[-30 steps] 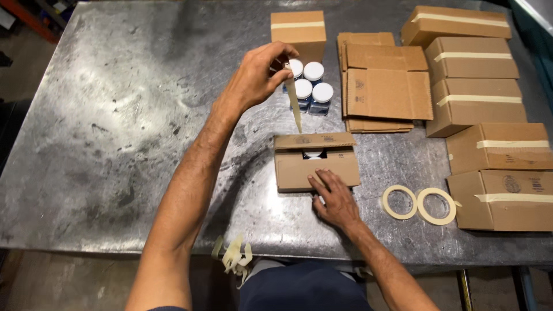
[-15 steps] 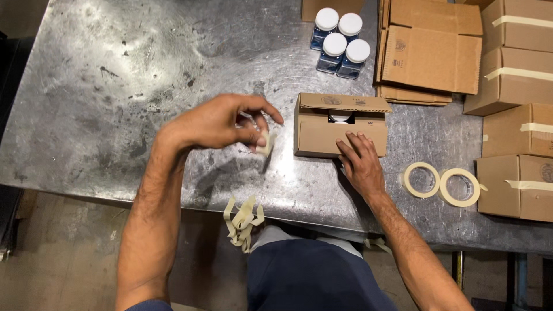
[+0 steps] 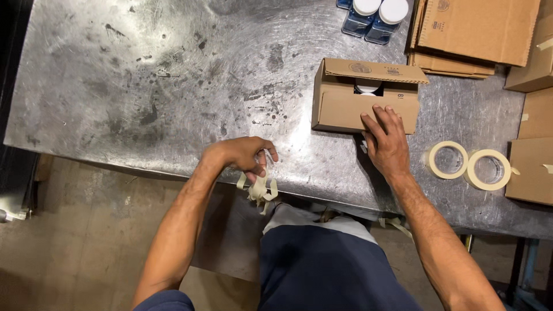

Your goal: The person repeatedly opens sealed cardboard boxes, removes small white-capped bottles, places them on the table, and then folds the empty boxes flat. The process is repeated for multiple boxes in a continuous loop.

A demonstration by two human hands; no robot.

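A small cardboard box [image 3: 345, 109] lies on the metal table [image 3: 144, 86], flaps partly open, with a white-capped jar [image 3: 368, 88] showing inside. My right hand [image 3: 385, 141] rests flat against its front flap. My left hand [image 3: 245, 156] is at the table's near edge, fingers pinched on a strip of beige tape, pressing it into a bunch of used tape strips [image 3: 260, 191] that hangs off the edge.
Two rolls of beige masking tape [image 3: 448, 159] [image 3: 488, 170] lie right of the box. Blue jars with white caps [image 3: 374, 14] stand at the back. Flattened cartons [image 3: 478, 29] and taped boxes [image 3: 533, 167] fill the right side.
My left hand peeled the tape strip up off the box, crumpled it and carried it down to the bunch at the table's edge. My right hand stayed on the box.
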